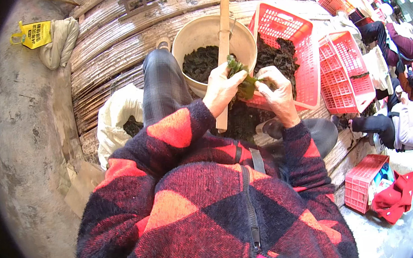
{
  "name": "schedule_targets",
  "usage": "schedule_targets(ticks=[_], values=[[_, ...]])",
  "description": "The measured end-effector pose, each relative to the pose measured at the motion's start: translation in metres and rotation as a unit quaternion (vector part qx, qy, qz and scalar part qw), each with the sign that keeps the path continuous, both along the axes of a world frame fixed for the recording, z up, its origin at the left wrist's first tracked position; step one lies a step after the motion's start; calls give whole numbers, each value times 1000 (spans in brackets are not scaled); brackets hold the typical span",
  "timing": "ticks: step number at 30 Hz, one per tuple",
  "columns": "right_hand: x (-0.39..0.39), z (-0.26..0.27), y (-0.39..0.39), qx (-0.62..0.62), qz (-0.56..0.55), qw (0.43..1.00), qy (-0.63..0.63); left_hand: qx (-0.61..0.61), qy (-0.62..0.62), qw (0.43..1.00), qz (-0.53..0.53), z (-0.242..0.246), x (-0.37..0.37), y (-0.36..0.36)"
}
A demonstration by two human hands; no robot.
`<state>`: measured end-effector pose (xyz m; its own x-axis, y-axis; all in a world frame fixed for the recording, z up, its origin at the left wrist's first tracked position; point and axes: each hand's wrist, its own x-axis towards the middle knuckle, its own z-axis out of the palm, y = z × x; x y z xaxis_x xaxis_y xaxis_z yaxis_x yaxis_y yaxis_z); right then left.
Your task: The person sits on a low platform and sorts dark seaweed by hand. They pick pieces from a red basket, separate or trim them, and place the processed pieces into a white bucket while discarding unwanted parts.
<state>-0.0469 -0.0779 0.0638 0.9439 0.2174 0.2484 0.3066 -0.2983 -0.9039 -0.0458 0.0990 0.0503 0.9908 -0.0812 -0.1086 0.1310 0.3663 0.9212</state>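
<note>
My left hand (223, 86) grips a bunch of dark green leaves (242, 83), possibly seaweed, above the near rim of a cream plastic bucket (187, 36). Thumb and fingers of my right hand (277, 90) pinch the right end of the same bunch. A narrow wooden board (225, 10) lies across the bucket and runs under my left hand towards my lap. Dark, wet-looking leafy pieces (199, 63) fill the lower part of the bucket. Touching its right side, a tilted red plastic crate (307, 61) holds more dark leafy pieces (278, 55).
A white woven sack (114, 112) with dark contents stands by my left knee. Bamboo slats (114, 44) cover the floor. Another red crate (348, 76) stands farther right, near a seated person (409, 122). A red crate with cloth (363, 184) sits at lower right.
</note>
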Motion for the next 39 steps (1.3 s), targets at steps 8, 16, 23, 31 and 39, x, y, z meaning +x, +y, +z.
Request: schedule_targets(ticks=[8, 16, 23, 31, 39], values=[[105, -26, 25, -28, 37, 998, 31, 76, -101, 986, 106, -37, 97, 17], [187, -58, 37, -84, -58, 993, -59, 211, -104, 956, 174, -66, 188, 11], [180, -78, 32, 7, -67, 996, 61, 269, -56, 949, 155, -81, 200, 19], [132, -27, 3, 88, 44, 982, 163, 100, -62, 990, 74, -31, 146, 21], [99, -29, -66, 234, -122, 956, 131, 20, -80, 995, 51, 13, 118, 20]])
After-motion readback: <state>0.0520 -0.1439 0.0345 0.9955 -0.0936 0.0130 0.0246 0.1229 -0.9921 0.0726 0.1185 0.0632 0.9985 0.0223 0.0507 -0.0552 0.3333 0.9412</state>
